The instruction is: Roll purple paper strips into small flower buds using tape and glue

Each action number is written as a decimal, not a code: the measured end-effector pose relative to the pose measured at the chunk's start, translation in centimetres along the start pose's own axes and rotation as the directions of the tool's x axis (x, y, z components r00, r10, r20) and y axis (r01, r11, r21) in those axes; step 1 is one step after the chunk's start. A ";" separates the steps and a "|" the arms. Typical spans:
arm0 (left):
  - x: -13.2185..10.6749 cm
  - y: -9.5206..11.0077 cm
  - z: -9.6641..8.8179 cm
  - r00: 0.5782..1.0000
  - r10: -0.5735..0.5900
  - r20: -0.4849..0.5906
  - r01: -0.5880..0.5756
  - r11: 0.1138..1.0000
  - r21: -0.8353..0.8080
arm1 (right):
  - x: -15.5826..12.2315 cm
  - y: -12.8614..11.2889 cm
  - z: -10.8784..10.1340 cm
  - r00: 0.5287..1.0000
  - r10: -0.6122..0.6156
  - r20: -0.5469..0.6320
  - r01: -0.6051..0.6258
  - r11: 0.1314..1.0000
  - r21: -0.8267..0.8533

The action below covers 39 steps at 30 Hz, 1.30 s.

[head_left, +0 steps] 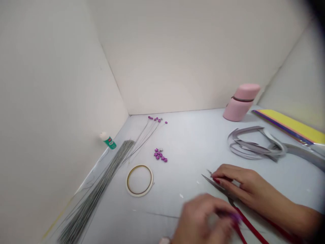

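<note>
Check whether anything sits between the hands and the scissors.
Nothing visible does. The right hand rests on the scissors, fingers over the blades; the left hand, blurred, is at the red handles. The tape ring and purple beads lie apart, off to the left.

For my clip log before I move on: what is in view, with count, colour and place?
glue bottle: one, white cap, green label, by the left wall
wire bundle: one, grey, table's left side
tipped wires: a few, grey with purple tips, near the back wall
tape roll: one, white, centre-left
beads: small cluster, purple, centre
container: one, pink, back right
paper strips: loose heap, grey, right
paper sheets: stack, yellow on top, far right
scissors: one pair, red handles, front
table: one, pale
right hand: flat on the scissors
left hand: blurred, front centre
</note>
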<state>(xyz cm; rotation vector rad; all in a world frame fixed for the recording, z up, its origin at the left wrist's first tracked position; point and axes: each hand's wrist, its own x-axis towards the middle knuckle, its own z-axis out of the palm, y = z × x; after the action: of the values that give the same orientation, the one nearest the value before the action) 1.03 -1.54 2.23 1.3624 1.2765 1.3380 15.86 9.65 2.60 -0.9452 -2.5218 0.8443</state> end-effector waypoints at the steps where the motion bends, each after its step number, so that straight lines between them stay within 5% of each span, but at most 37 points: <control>1: 0.0 0.0 -1.7 0.993 -0.023 -0.116 0.020 0.999 -0.028 | 0.4 -0.9 0.3 0.998 -0.044 0.044 0.044 0.999 -0.001; 2: 0.0 -0.1 -3.5 0.967 -0.081 -0.240 0.067 0.995 -0.068 | 0.9 -1.9 0.7 0.992 -0.087 0.086 0.088 0.996 -0.003; 5: 0.2 -1.3 -8.8 0.805 -0.157 -0.572 0.137 0.988 -0.078 | 3.0 -4.8 2.8 0.965 -0.201 0.172 0.206 0.978 -0.014; 8: 0.0 -2.9 -11.7 0.771 -0.195 -0.607 0.169 0.980 -0.101 | 5.5 -6.9 5.5 0.947 -0.249 0.202 0.261 0.965 -0.030; 17: -0.7 -3.5 -11.9 0.794 -0.237 -0.560 0.182 0.971 -0.154 | 7.8 -8.4 9.8 0.963 -0.223 0.152 0.235 0.969 -0.071; 34: -0.6 -3.7 -12.3 0.793 -0.229 -0.564 0.132 0.969 -0.208 | 6.7 -7.9 9.8 0.962 -0.262 0.078 0.267 0.962 -0.058; 39: -0.7 -3.7 -12.4 0.799 -0.250 -0.546 0.124 0.958 -0.257 | 8.0 -8.7 9.2 0.877 -0.428 0.218 0.456 0.884 -0.103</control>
<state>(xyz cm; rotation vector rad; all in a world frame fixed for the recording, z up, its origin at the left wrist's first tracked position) -11.62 -2.90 -0.25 0.6675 1.5571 1.7569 1.40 5.94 1.59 -0.2979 -2.8333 0.6259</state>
